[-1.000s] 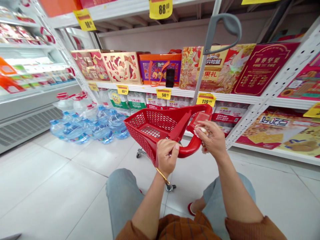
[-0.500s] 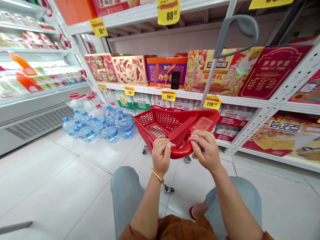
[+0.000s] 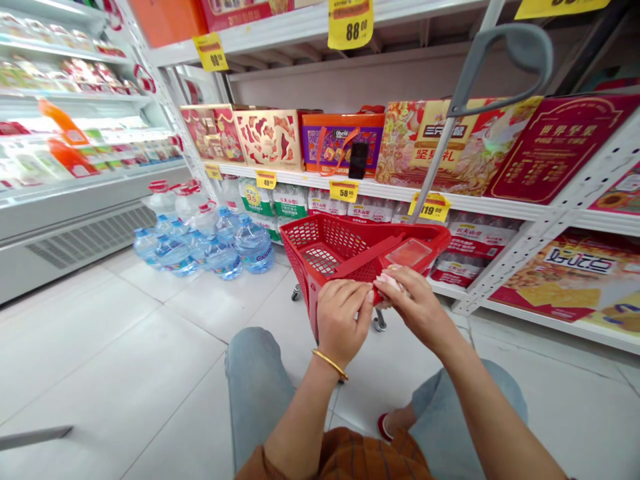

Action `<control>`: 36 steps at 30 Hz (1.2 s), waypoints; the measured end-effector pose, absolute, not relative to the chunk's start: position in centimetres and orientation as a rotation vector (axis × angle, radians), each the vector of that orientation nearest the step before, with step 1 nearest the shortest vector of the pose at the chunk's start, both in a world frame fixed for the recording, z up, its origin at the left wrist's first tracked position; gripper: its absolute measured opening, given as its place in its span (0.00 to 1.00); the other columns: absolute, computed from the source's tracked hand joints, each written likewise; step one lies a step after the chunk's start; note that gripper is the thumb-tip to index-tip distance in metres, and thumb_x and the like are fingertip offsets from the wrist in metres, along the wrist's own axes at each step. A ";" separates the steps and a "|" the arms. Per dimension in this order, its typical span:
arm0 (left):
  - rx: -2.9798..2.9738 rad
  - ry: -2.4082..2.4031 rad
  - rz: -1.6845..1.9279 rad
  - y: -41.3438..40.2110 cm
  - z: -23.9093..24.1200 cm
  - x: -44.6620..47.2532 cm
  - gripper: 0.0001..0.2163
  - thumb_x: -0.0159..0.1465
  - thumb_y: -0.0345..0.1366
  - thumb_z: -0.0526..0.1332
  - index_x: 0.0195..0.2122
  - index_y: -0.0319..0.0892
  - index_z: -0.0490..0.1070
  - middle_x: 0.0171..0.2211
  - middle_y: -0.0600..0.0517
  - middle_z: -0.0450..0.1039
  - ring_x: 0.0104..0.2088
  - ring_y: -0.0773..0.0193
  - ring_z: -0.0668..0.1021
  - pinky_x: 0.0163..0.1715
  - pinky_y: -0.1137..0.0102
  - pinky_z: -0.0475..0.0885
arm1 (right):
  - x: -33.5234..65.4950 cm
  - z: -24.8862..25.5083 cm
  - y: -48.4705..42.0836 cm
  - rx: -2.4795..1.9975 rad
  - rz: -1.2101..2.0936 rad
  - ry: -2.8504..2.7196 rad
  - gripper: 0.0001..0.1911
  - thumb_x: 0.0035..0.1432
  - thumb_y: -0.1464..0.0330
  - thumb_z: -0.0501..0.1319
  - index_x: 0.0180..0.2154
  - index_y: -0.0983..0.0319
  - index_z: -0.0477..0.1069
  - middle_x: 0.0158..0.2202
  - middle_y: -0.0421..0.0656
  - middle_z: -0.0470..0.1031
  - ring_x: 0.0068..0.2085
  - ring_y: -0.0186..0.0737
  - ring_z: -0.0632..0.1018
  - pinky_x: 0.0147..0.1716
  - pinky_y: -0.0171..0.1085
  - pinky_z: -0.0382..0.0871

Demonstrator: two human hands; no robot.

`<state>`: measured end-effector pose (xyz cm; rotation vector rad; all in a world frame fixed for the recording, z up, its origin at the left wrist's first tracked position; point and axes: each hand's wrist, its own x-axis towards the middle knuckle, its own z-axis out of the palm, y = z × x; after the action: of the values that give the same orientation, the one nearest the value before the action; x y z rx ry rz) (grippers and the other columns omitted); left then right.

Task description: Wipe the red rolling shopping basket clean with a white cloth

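Observation:
A red shopping cart (image 3: 343, 250) with a perforated basket stands in front of my knees. My left hand (image 3: 345, 317), with a gold bangle at its wrist, is closed at the cart's near rim. Its fingertips are curled, and what they pinch is hidden. Close beside it, my right hand (image 3: 415, 303) is closed over the handle area. A small crumpled pinkish-white thing (image 3: 393, 281) shows between its fingers; its kind cannot be made out. The two hands' fingertips almost meet.
Shelves ahead hold gift boxes (image 3: 267, 140) and packs of bottled water (image 3: 290, 200). A black phone (image 3: 357, 160) stands against an orange-purple box. A grey crutch-like handle (image 3: 465, 67) rises behind the cart. Large water bottles (image 3: 253, 243) sit on the floor, near a refrigerated case (image 3: 100, 227).
My hands have come closer together, the left moving right and turning over the rim. The pinkish-white thing now shows in my right fingers. The whole view has shifted slightly.

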<state>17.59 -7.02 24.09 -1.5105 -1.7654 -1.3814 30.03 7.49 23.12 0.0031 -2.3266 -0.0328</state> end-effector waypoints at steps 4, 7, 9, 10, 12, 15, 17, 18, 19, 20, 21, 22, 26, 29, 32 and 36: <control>-1.541 -1.718 -1.335 -6.8 23.4 17.1 0.07 0.66 0.33 0.57 0.41 0.42 0.75 0.39 0.49 0.80 0.41 0.61 0.77 0.46 0.61 0.69 | 30.7 23.6 8.4 0.038 -0.041 -2.340 0.20 0.63 0.73 0.56 0.56 0.53 0.65 0.52 0.47 0.72 0.55 0.46 0.71 0.51 0.48 0.70; -1.533 -1.712 -1.333 -6.7 23.2 17.1 0.08 0.65 0.33 0.58 0.42 0.42 0.74 0.39 0.49 0.80 0.41 0.61 0.77 0.46 0.62 0.69 | 31.1 24.6 8.1 -0.041 0.105 -2.243 0.18 0.62 0.71 0.57 0.53 0.53 0.68 0.51 0.47 0.72 0.50 0.44 0.75 0.46 0.43 0.74; -1.516 -1.712 -1.340 -6.5 23.2 17.3 0.08 0.65 0.32 0.57 0.42 0.42 0.74 0.39 0.49 0.80 0.41 0.61 0.77 0.45 0.62 0.69 | 31.0 25.0 7.7 -0.165 0.197 -2.125 0.18 0.61 0.70 0.59 0.53 0.53 0.69 0.50 0.48 0.72 0.48 0.43 0.76 0.44 0.42 0.74; -1.509 -1.714 -1.342 -6.5 23.1 17.4 0.08 0.66 0.32 0.57 0.42 0.42 0.74 0.39 0.49 0.80 0.41 0.61 0.77 0.45 0.62 0.69 | 30.8 25.2 7.5 -0.212 0.212 -2.078 0.18 0.60 0.70 0.59 0.53 0.54 0.69 0.49 0.48 0.73 0.48 0.44 0.76 0.44 0.43 0.74; -1.501 -1.718 -1.341 -6.4 23.1 17.5 0.08 0.66 0.32 0.57 0.41 0.42 0.74 0.39 0.49 0.80 0.40 0.61 0.77 0.45 0.62 0.69 | 30.1 25.2 6.8 -0.220 0.193 -2.050 0.18 0.59 0.71 0.60 0.51 0.54 0.70 0.49 0.47 0.73 0.50 0.47 0.74 0.48 0.47 0.72; -1.481 -1.724 -1.333 -6.3 22.9 17.8 0.08 0.66 0.33 0.56 0.39 0.42 0.74 0.37 0.48 0.79 0.40 0.61 0.77 0.44 0.62 0.69 | 29.0 24.9 5.2 -0.124 0.237 -2.105 0.16 0.59 0.72 0.56 0.48 0.55 0.73 0.49 0.47 0.73 0.53 0.49 0.72 0.52 0.52 0.68; -1.456 -1.726 -1.329 -6.2 22.8 17.9 0.09 0.66 0.33 0.54 0.38 0.41 0.74 0.35 0.48 0.79 0.39 0.61 0.77 0.43 0.62 0.68 | 28.5 24.5 3.9 -0.072 0.335 -2.096 0.17 0.59 0.71 0.54 0.49 0.57 0.72 0.48 0.48 0.72 0.51 0.48 0.73 0.50 0.51 0.69; -1.441 -1.720 -1.330 -6.2 22.8 18.0 0.09 0.67 0.33 0.53 0.37 0.41 0.74 0.34 0.48 0.79 0.39 0.61 0.77 0.43 0.62 0.68 | 28.3 24.2 3.3 -0.063 0.351 -2.079 0.18 0.59 0.69 0.54 0.50 0.58 0.71 0.48 0.49 0.72 0.50 0.49 0.73 0.49 0.52 0.69; -1.425 -1.712 -1.327 -6.2 22.7 18.0 0.10 0.67 0.33 0.53 0.36 0.41 0.74 0.34 0.48 0.78 0.38 0.61 0.76 0.43 0.62 0.68 | 28.1 23.9 2.9 -0.071 0.352 -2.059 0.18 0.59 0.69 0.54 0.51 0.58 0.70 0.48 0.49 0.72 0.50 0.49 0.73 0.50 0.52 0.69; -1.407 -1.703 -1.320 -6.2 22.7 18.1 0.10 0.66 0.33 0.53 0.36 0.41 0.74 0.33 0.48 0.78 0.38 0.60 0.76 0.44 0.61 0.67 | 27.9 23.6 2.6 -0.090 0.335 -2.030 0.18 0.59 0.69 0.55 0.51 0.58 0.70 0.47 0.49 0.72 0.50 0.49 0.73 0.50 0.52 0.69; -1.388 -1.695 -1.308 -6.2 22.6 18.1 0.09 0.66 0.33 0.54 0.36 0.41 0.74 0.33 0.49 0.78 0.39 0.60 0.76 0.45 0.61 0.66 | 27.7 23.2 2.5 -0.110 0.307 -1.999 0.18 0.59 0.70 0.56 0.51 0.57 0.71 0.47 0.48 0.73 0.50 0.48 0.74 0.50 0.52 0.69; -1.371 -1.689 -1.292 -6.2 22.6 18.2 0.08 0.66 0.33 0.54 0.37 0.42 0.74 0.33 0.50 0.79 0.40 0.60 0.76 0.46 0.61 0.65 | 27.5 22.9 2.6 -0.126 0.276 -1.965 0.17 0.59 0.71 0.56 0.50 0.56 0.71 0.46 0.47 0.73 0.49 0.47 0.74 0.50 0.51 0.69; -1.325 -1.673 -1.247 -6.2 22.3 18.3 0.09 0.66 0.35 0.55 0.40 0.42 0.75 0.35 0.49 0.79 0.41 0.59 0.76 0.45 0.63 0.65 | 27.0 21.7 3.7 -0.093 0.179 -1.867 0.17 0.58 0.72 0.58 0.49 0.54 0.72 0.43 0.45 0.74 0.46 0.46 0.76 0.48 0.49 0.72; -1.356 -1.647 -1.260 -6.1 22.3 18.2 0.08 0.66 0.34 0.56 0.40 0.41 0.75 0.35 0.49 0.79 0.37 0.61 0.76 0.42 0.64 0.67 | 26.9 21.3 4.5 -0.060 0.127 -1.831 0.17 0.57 0.72 0.59 0.48 0.54 0.72 0.42 0.45 0.74 0.46 0.46 0.77 0.46 0.49 0.73; -1.393 -1.629 -1.276 -6.2 22.3 18.0 0.07 0.66 0.34 0.57 0.40 0.41 0.74 0.35 0.50 0.80 0.36 0.62 0.75 0.41 0.65 0.66 | 27.1 21.3 5.3 -0.090 0.050 -1.818 0.13 0.57 0.71 0.60 0.44 0.53 0.73 0.40 0.43 0.75 0.45 0.45 0.77 0.46 0.49 0.73; -1.413 -1.621 -1.293 -6.4 22.2 17.7 0.07 0.65 0.33 0.58 0.42 0.42 0.74 0.37 0.50 0.80 0.37 0.62 0.75 0.41 0.64 0.66 | 27.5 21.3 6.5 -0.168 -0.015 -1.808 0.09 0.56 0.70 0.61 0.39 0.54 0.74 0.38 0.41 0.75 0.44 0.44 0.78 0.50 0.53 0.71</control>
<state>17.66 -6.36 22.22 -1.4126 -1.6214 -1.2929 27.52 6.55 21.30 -0.1676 -1.8080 -0.0145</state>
